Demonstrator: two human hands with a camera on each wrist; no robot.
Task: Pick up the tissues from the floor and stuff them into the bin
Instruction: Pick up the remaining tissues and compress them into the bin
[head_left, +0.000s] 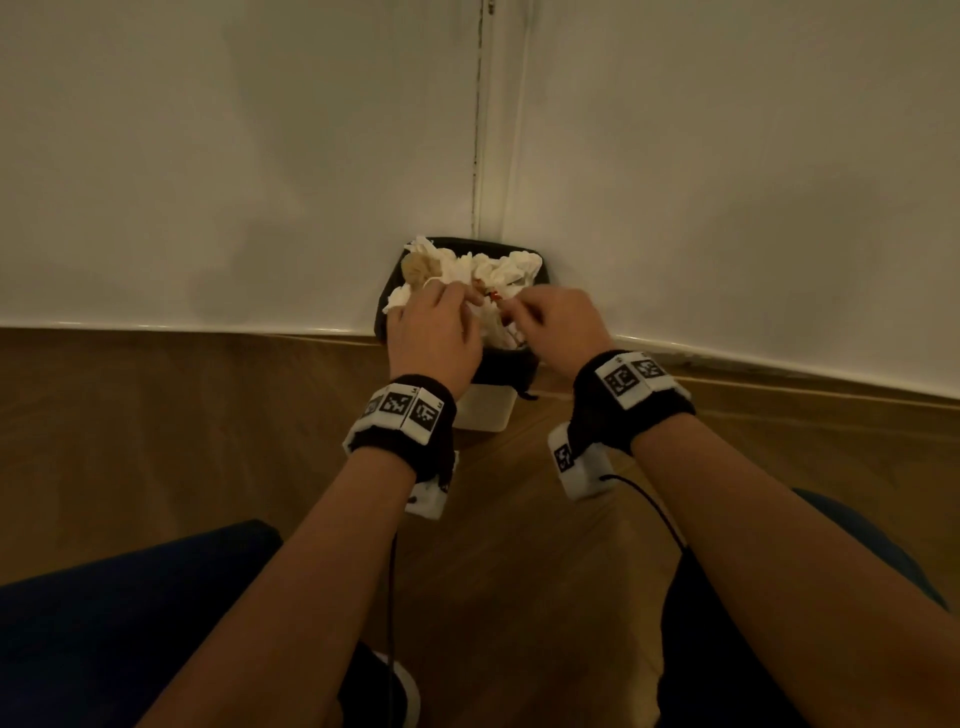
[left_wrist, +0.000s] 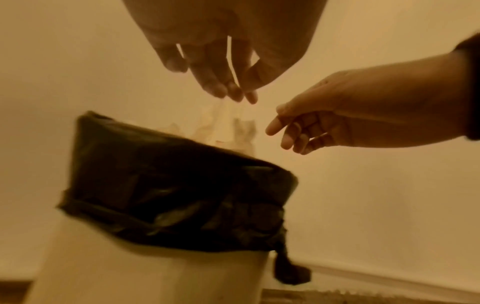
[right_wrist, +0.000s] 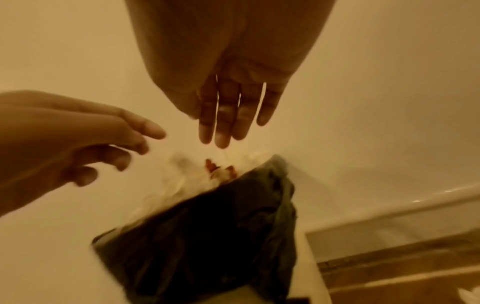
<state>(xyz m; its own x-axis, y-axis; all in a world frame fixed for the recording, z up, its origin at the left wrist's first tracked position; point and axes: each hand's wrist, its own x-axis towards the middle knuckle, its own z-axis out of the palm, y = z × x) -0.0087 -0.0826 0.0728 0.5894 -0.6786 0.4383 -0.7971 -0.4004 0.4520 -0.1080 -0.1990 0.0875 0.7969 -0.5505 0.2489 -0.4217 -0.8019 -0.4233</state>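
All three views are dim with a warm yellow-brown cast. The head view is fairly sharp in the middle, though the skirting (head_left: 208, 328) bows from wide-angle distortion, and soft shadows mottle the wall (head_left: 234, 156). A faint glint lies on the skirting. Both wrist views are soft and motion-blurred; the tissues (right_wrist: 187, 181) smear most, and the bin liner (left_wrist: 168, 185) is nearly black with weak highlights.

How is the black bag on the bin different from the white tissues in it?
The black plastic bag is dark and folded down over the rim of the white plastic bin; the crumpled white tissues are pale and heaped above that rim. The bag has a knotted tail hanging at one corner; the tissues have none. Both look wrinkled.
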